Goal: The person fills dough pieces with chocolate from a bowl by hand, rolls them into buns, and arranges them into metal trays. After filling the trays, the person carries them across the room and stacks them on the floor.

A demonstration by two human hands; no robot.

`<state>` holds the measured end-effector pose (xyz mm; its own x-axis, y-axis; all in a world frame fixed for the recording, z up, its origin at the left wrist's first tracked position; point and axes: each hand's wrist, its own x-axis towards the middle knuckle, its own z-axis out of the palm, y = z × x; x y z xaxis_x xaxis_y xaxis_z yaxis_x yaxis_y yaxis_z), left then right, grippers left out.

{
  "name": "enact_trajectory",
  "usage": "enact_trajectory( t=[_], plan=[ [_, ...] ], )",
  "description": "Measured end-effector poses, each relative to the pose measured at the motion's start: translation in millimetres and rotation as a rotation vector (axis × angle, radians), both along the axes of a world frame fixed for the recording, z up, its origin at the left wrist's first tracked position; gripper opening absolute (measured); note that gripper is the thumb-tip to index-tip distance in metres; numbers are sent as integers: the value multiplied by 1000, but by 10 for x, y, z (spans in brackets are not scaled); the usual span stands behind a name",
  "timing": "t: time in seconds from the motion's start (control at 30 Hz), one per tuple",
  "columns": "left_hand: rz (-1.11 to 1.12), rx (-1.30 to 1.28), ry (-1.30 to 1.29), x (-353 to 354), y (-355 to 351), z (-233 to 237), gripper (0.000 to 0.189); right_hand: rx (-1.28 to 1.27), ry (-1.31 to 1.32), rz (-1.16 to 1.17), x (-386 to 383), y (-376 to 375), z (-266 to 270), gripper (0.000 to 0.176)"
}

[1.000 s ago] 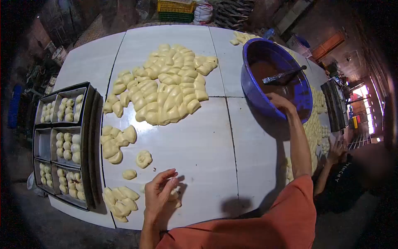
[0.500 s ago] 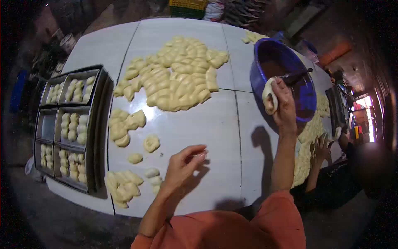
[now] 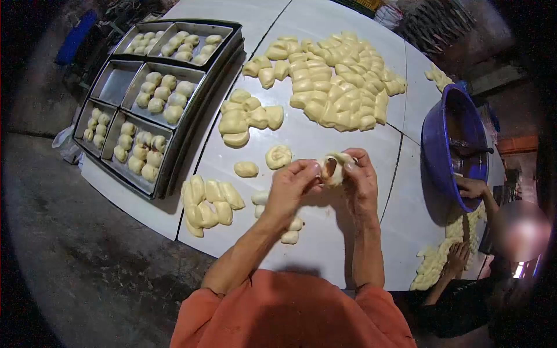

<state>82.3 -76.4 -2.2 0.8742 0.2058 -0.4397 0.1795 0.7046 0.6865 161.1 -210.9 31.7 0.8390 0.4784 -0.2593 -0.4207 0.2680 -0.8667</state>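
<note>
Both hands hold one piece of dough [image 3: 332, 169] above the table, its edges drawn up round a dark reddish filling. My left hand [image 3: 297, 184] pinches its left edge; my right hand [image 3: 361, 177] grips its right edge. Just left of them on the table lie a round dough piece [image 3: 279, 156] and a smaller oval one [image 3: 246, 169]. Paler dough pieces [image 3: 290, 236] are partly hidden by my left forearm. A large group of dough pieces [image 3: 336, 81] spreads beyond my hands.
A black tray of metal pans [image 3: 174, 116] with dough balls stands at the left. At the right is a purple basin [image 3: 441, 145] with dark contents and a handled tool. A co-worker's hand [image 3: 473, 187] reaches into it; the other touches flattened dough [image 3: 429, 267].
My right hand has come from the basin to my left hand, bringing the dough, which both hands now hold. The view has turned left, and the co-worker's hand has moved into the basin.
</note>
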Motion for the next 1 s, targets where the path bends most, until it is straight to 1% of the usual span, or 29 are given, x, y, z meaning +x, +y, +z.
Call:
enact_trajectory(
  t=[0.03,0.1,0.17,0.2,0.3,0.33,0.43,0.47,0.57,0.6,0.7,0.73,0.83,0.87,0.97,1.0],
  plan=[
    [45,-19,-3,-16,40,-40,27,-30,-26,21,-29,-10,-31,24],
    [106,-43,35,-28,66,-35,28,-73,-140,40,-95,12,-92,38],
    [113,-22,22,-16,72,-25,30,-157,-318,14,-198,63,-231,47],
    [116,-11,17,-16,71,-20,31,-244,-472,34,-211,63,-256,51],
    [86,-25,-8,-36,50,-20,34,-510,-764,30,-283,57,-329,49],
    [112,23,-13,-22,27,-28,32,-608,-901,-31,-289,90,-323,39],
    [97,50,3,-21,12,-46,30,-627,-858,-98,-307,82,-458,27],
    [109,135,-10,-12,3,-28,28,-600,-896,-120,-270,90,-475,15],
    [104,128,-7,1,-11,-37,30,-409,-494,-104,-291,130,-461,12],
    [109,134,-13,11,-13,-57,29,-346,-433,-107,-307,180,-372,10],
    [31,8,6,-4,42,-90,30,-334,-262,-55,-322,128,-353,11],
    [1,38,31,-3,72,-112,30,-350,-93,-72,-351,152,-247,14],
    [-27,72,92,-2,117,14,30,-148,44,-95,-380,110,-301,21],
    [-6,58,68,-11,120,-43,28,-167,8,-39,-362,63,-333,23],
    [-22,34,73,-26,175,-16,28,-192,16,23,-358,50,-337,25],
    [-21,48,45,-19,167,-39,29,-216,-32,47,-325,22,-372,24]
  ],
)
